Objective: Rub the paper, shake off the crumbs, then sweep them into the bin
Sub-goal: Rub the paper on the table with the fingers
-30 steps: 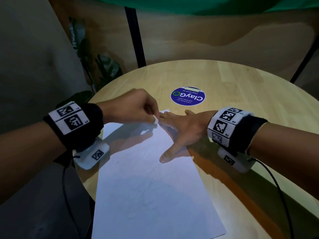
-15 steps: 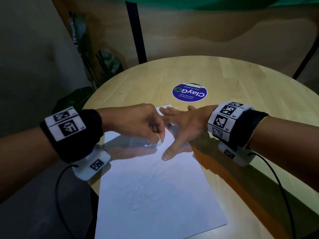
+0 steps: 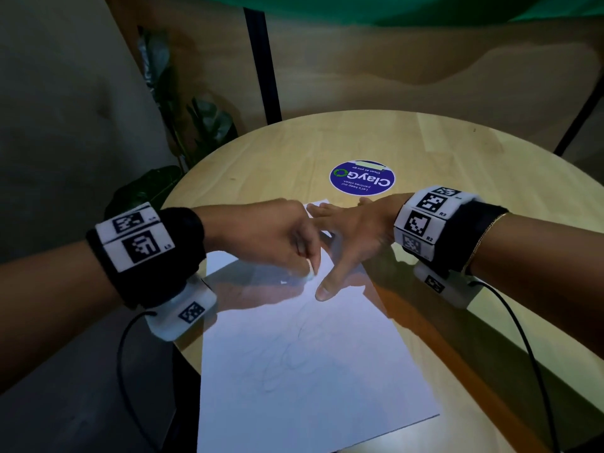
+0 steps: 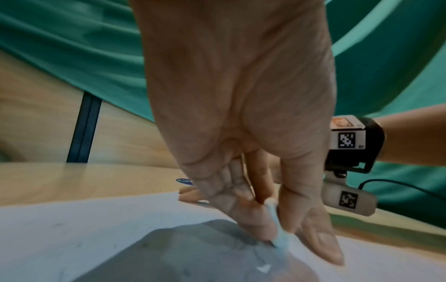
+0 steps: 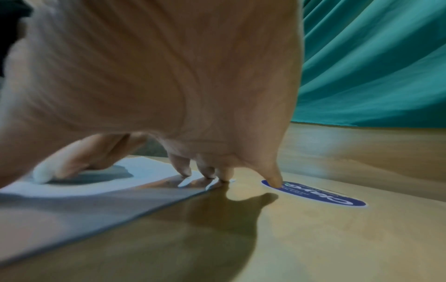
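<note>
Round wooden table (image 3: 441, 152), green curtain (image 5: 374, 66) behind it, dark leafy plant (image 3: 199, 125) off the far left edge. Blue round ClayGo sticker (image 3: 362, 178) on the table top toward the far side, apart from the sheet's far corner.

White paper (image 3: 310, 371) lies flat, skewed, running from near the sticker back to the near left edge of the table; its near left corner looks to overhang that edge. Faint pencil scribbles show around the middle of the sheet.

Left hand (image 3: 261, 237) is over the far part of the sheet, fingers curled and pinching a small white eraser (image 3: 310, 273). In the left wrist view the eraser (image 4: 277, 232) sits between thumb and fingertips with its lower end touching the paper (image 4: 72, 229). Blurred there, so exact shape of the eraser is unclear.

Right hand (image 3: 353, 230) is spread flat, holding nothing. Fingers straight and splayed: thumb tip planted on the paper just beside the eraser, other fingertips (image 5: 207, 171) pressing down at the sheet's far corner. In the right wrist view the little finger comes down off the paper, right at the edge of the sticker (image 5: 325, 196).

Crumbs: too small or dim to make out. Bin not in view.
</note>
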